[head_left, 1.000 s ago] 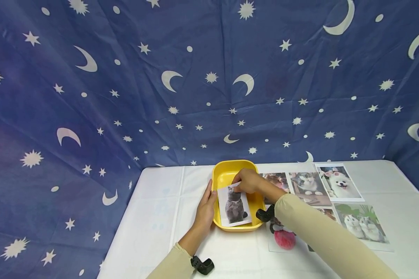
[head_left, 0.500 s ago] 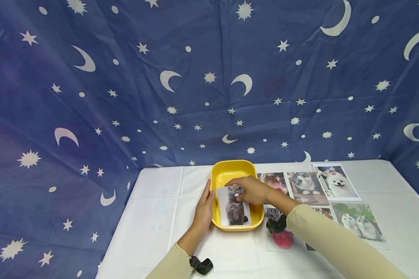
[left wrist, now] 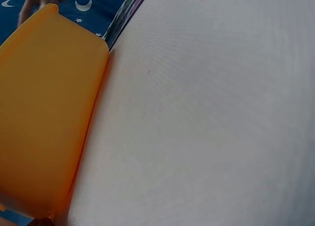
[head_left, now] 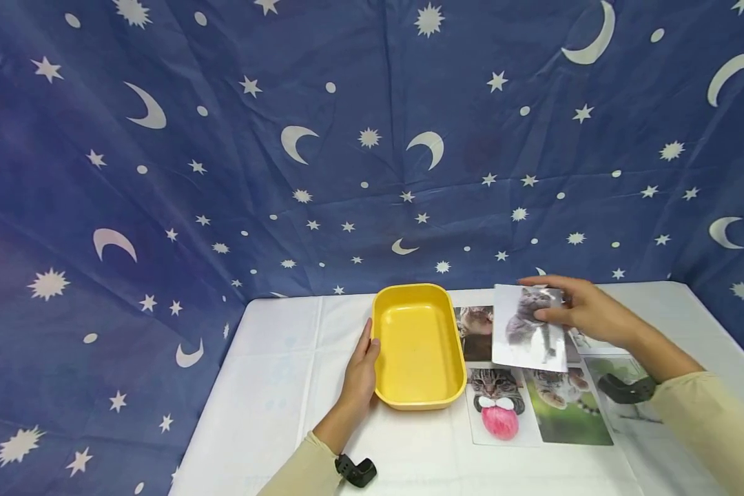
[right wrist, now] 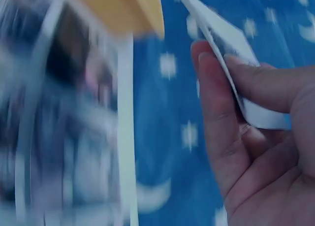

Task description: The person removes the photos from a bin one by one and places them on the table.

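Observation:
My right hand (head_left: 585,310) pinches a photo card of a grey cat (head_left: 514,334), thumb on its front and fingers behind, over the photos right of the tray. In the right wrist view, this hand (right wrist: 256,137) holds the tilted card (right wrist: 231,39) between thumb and fingers. My left hand (head_left: 358,375) grips the left side of a shallow yellow plastic tray (head_left: 378,393), thumb at the rim and fingers along the outer wall. The tray's inside is bare. Its wall (left wrist: 49,108) fills the left of the left wrist view, where the left hand is almost hidden.
On the white table (head_left: 273,386), right of the tray, lie several animal photos: a tabby with a pink ball (head_left: 499,406), a cat on green (head_left: 564,413) and another photo (head_left: 474,337) at the back. A blue star-and-moon cloth (head_left: 347,172) hangs behind.
My right hand has lifted the grey cat card out of the tray and carried it right, over the laid-out photos. The left hand keeps its place on the tray.

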`<act>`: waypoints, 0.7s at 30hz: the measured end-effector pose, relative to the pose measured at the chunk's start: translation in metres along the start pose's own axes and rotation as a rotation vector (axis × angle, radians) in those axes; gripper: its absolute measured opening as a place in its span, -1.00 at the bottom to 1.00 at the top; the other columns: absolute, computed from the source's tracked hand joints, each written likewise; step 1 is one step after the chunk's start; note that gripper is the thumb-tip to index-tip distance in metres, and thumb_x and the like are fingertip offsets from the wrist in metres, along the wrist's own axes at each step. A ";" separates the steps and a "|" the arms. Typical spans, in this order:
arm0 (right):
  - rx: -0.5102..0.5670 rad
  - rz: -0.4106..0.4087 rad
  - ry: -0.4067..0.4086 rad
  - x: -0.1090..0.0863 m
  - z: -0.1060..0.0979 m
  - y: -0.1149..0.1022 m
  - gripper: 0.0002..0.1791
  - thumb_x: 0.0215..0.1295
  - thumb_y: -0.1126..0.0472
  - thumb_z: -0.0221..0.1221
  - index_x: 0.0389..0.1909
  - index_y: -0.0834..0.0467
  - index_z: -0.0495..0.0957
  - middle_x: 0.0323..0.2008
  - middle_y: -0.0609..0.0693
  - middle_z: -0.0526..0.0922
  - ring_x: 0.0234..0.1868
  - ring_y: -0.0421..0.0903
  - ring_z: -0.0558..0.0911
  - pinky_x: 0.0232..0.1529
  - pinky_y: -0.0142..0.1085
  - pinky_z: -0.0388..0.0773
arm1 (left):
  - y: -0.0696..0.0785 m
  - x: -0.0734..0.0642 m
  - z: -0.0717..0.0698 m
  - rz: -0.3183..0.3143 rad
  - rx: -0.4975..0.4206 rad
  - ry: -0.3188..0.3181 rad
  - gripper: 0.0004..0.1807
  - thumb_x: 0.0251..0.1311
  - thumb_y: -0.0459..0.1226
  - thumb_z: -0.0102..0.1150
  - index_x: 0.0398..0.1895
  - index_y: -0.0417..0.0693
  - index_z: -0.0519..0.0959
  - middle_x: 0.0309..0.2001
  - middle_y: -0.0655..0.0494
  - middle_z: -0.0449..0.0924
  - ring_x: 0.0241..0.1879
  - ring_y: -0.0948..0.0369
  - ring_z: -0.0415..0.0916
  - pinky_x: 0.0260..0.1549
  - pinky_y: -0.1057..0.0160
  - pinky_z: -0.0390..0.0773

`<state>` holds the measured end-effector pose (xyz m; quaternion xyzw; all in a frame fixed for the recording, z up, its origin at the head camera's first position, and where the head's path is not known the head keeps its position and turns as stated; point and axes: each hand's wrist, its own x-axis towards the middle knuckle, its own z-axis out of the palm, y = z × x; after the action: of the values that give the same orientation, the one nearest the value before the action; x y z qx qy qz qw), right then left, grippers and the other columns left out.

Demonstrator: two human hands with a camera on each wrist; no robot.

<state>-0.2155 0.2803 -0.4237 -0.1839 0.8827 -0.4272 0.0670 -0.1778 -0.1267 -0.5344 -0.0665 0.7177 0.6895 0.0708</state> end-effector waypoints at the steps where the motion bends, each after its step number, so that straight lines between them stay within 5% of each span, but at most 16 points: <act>1: -0.024 0.009 0.028 -0.008 -0.013 0.009 -0.35 0.36 0.18 0.33 0.44 -0.03 0.40 0.15 0.08 0.51 -0.60 -0.19 0.46 -0.62 -0.30 0.52 | 0.000 0.000 0.000 -0.002 0.001 0.002 -0.40 0.59 0.03 -0.14 0.62 0.50 0.06 0.65 0.25 -0.05 0.66 0.03 -0.21 0.61 -0.17 -0.17; 4: -0.103 0.059 0.122 -0.030 -0.049 0.037 -0.37 0.38 0.16 0.32 0.43 0.06 0.38 0.09 -0.08 0.49 -0.43 -0.19 0.58 -0.51 -0.27 0.62 | 0.000 0.003 0.000 0.001 -0.002 0.004 -0.40 0.59 0.02 -0.15 0.62 0.50 0.06 0.66 0.25 -0.07 0.66 0.03 -0.21 0.61 -0.17 -0.17; 9: -0.240 0.220 0.261 -0.059 -0.099 0.086 -0.35 0.37 0.07 0.34 0.44 0.04 0.41 0.08 -0.24 0.43 -0.32 -0.44 0.49 -0.46 -0.31 0.64 | -0.002 0.005 -0.002 0.002 0.001 0.005 -0.39 0.58 0.05 -0.14 0.62 0.51 0.06 0.66 0.25 -0.08 0.66 0.02 -0.22 0.61 -0.17 -0.16; 13: -0.320 0.292 0.321 -0.076 -0.121 0.121 -0.31 0.34 0.17 0.35 0.47 0.02 0.39 0.11 -0.04 0.43 -0.37 -0.41 0.43 -0.52 -0.32 0.57 | -0.002 0.004 -0.002 -0.002 0.011 0.006 -0.38 0.57 0.08 -0.14 0.63 0.50 0.05 0.66 0.24 -0.08 0.66 0.01 -0.21 0.61 -0.18 -0.15; 18: -0.374 0.305 0.239 -0.090 -0.131 0.159 -0.29 0.20 0.29 0.36 0.33 -0.33 0.47 0.16 0.43 0.42 -0.57 -0.17 0.46 -0.64 -0.27 0.51 | -0.001 0.004 -0.002 -0.010 0.013 0.008 -0.38 0.56 0.11 -0.14 0.62 0.53 0.05 0.66 0.28 -0.08 0.66 0.03 -0.21 0.61 -0.18 -0.15; 21: -0.375 0.340 0.144 -0.097 -0.133 0.180 -0.32 0.14 0.24 0.39 0.16 -0.48 0.46 0.19 0.53 0.37 -0.51 -0.13 0.49 -0.64 -0.26 0.48 | -0.002 0.004 -0.002 -0.006 0.015 0.006 -0.38 0.56 0.11 -0.14 0.62 0.52 0.05 0.65 0.30 -0.08 0.66 0.04 -0.22 0.61 -0.17 -0.17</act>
<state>-0.2111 0.5166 -0.4847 -0.0114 0.9672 -0.2506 0.0396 -0.1817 -0.1282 -0.5368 -0.0701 0.7230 0.6836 0.0711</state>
